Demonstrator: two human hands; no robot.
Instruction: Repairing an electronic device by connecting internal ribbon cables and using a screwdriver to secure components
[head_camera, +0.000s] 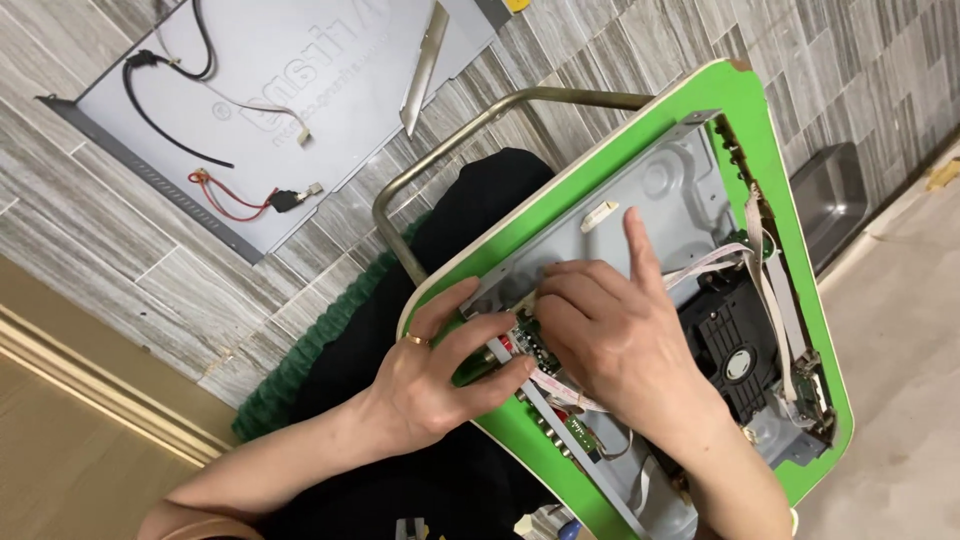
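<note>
An opened disc player chassis of grey metal lies on a small green table. My left hand, a ring on one finger, grips the near edge of the chassis and the green circuit board there. My right hand rests on top of the board, its forefinger stretched out over the metal base and its other fingers curled on the board's edge. A black disc drive sits to the right of my right hand, with white ribbon cables running over it.
A grey metal cover panel lies on the tiled floor at upper left with black and red wires and a metal strip on it. A metal tube frame and a green mat are beside the table. A grey tray lies at right.
</note>
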